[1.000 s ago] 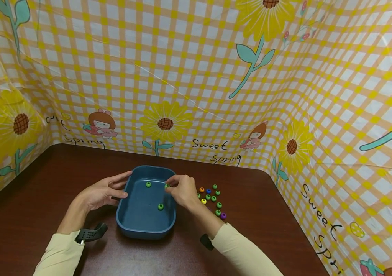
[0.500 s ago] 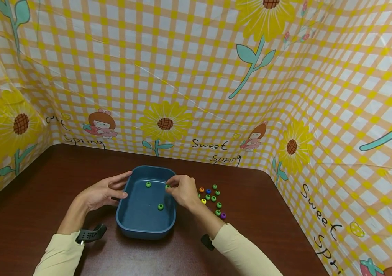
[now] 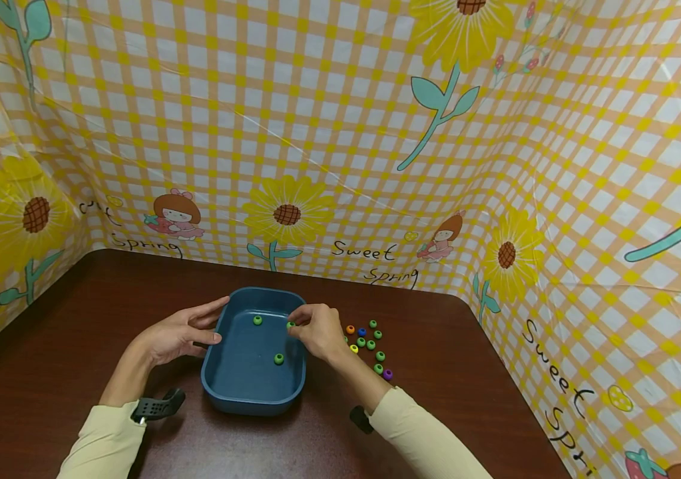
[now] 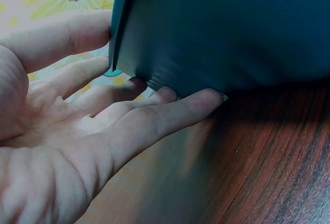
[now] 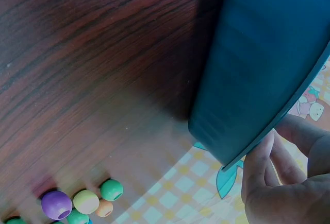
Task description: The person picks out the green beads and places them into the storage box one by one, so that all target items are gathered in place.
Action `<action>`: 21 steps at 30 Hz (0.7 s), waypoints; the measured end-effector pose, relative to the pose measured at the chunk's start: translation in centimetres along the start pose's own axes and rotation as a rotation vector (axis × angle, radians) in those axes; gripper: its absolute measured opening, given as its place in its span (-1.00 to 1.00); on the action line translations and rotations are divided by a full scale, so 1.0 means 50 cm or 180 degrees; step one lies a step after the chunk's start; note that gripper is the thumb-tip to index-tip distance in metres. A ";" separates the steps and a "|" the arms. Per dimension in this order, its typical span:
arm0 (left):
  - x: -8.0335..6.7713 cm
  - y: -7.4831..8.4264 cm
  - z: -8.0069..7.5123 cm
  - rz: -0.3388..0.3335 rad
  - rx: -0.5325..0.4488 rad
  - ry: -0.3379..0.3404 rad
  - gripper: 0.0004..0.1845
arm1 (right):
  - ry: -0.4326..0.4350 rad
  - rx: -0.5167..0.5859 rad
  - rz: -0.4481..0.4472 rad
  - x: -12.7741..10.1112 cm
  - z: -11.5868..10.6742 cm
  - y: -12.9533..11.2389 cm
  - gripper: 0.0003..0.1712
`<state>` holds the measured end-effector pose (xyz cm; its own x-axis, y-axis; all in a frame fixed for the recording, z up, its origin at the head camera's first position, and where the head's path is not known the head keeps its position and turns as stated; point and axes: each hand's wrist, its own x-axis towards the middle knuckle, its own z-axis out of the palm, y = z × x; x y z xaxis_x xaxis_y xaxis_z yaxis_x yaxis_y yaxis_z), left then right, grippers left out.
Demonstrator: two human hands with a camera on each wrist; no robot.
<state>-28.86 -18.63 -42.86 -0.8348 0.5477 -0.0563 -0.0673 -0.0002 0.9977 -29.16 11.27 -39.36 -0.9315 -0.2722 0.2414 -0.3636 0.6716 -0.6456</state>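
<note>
Step in hand, as judged: sorting green beads out of a mixed lot into a blue tray [image 3: 238, 392]; the moment looks like a release over the tray. Right hand [image 3: 318, 332] sits at the tray's right rim, thumb and forefinger pinching one green bead [image 3: 289, 324] just inside the wall, apparently above the tray floor; the wrist view shows only fingertips [image 5: 258, 157] behind the rim, bead not visible there. Left hand [image 3: 178, 334] lies against the tray's left wall w/ fingers straight and relaxed, fingertips [image 4: 203, 99] touching the wall near its base, holding nothing, apparently steadying the tray. Two green beads already lie in the tray: one [image 3: 257, 320] toward the far end, one [image 3: 279, 359] near the middle-right. The loose bead cluster [image 3: 370, 344] sits on the surface [image 3: 76, 319] just right of the tray: mostly green, plus orange, blue, yellow and purple. Next move, by judgement: open the pinch low over the tray floor so the bead does not bounce out, then reach right for another green one w/o scattering the rest. Tray orientation: rounded rectangle, upright, opening up; long axis runs away from the person, tilted slightly clockwise in the head view. Beads are near-round, hole direction too small to tell.
</note>
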 end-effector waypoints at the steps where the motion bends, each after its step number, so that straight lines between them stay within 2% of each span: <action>1: 0.000 0.000 0.000 0.0003 0.0004 0.0001 -0.06 | -0.0008 0.0004 -0.0002 0.000 0.000 0.000 -0.85; 21: 0.000 0.000 0.002 -0.0005 -0.0005 0.0050 -0.07 | -0.0100 0.0056 -0.0014 -0.003 -0.004 0.000 -0.83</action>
<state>-28.82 -18.53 -42.86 -0.8430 0.5347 -0.0585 -0.0695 -0.0005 0.9976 -29.04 11.46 -39.23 -0.9289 -0.2968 0.2215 -0.3671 0.6581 -0.6573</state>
